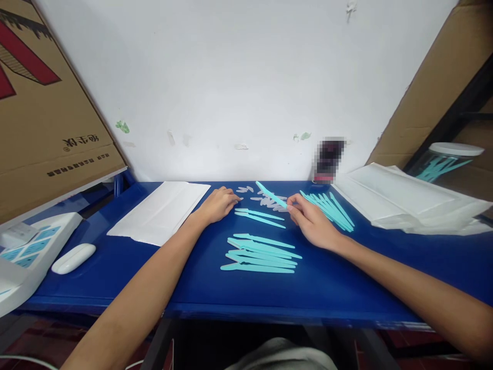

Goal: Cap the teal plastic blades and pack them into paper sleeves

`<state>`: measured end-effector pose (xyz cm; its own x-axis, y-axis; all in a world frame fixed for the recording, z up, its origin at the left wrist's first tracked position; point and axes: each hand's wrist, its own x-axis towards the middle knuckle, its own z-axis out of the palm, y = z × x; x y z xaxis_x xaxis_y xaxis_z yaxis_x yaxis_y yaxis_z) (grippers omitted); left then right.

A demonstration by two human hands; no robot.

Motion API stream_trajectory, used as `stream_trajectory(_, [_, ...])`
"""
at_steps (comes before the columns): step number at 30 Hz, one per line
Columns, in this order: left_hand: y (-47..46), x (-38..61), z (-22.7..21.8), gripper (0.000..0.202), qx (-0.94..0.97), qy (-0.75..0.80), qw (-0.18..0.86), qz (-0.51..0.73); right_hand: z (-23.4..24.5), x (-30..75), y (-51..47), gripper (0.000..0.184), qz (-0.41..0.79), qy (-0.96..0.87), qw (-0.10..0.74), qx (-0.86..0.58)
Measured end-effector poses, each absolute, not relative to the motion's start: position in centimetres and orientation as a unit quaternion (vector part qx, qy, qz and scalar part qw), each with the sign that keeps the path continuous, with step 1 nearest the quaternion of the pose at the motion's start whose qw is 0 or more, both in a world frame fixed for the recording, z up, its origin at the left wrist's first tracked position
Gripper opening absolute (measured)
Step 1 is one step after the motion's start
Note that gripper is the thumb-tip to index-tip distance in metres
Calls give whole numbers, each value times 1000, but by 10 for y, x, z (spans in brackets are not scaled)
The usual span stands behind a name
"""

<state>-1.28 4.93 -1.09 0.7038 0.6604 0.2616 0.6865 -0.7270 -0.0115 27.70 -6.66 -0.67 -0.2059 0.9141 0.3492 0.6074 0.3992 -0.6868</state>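
My right hand (313,222) pinches a turquoise plastic stick (270,195) by its near end, its far end raised over a scatter of small clear caps (265,198). My left hand (219,204) rests on the blue table (127,267) with fingers curled, fingertips next to the caps; whether it holds one is hidden. Two turquoise sticks (259,216) lie between my hands. Several more sticks lie in a row (260,253) nearer me. Another pile of sticks (331,210) lies behind my right hand.
White paper sheet (162,210) lies at the left. A stack of white bags (408,203) lies at the right. A white oval object (73,258) and a white device (26,252) sit at the far left. Cardboard boxes (42,103) flank the table. A jar with sticks (447,160) stands far right.
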Motion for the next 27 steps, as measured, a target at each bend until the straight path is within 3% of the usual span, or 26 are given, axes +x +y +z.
stream_trajectory(11, [49, -16, -8, 50, -902, -397, -18, -171, -9, 281, -66, 17, 171, -788, 318, -499])
stream_trajectory(15, [47, -20, -3, 42, -880, -430, -59, -195, -7, 282, -68, 25, 142, -803, 300, -495])
stream_trajectory(22, [38, -8, 8, 38, -707, -410, -348, -459, -8, 280, -65, 26, 104, -791, 335, -502])
stream_trajectory(27, [31, 1, 10, 43, -668, -382, -411, -488, -9, 281, -66, 24, 129, -797, 332, -487])
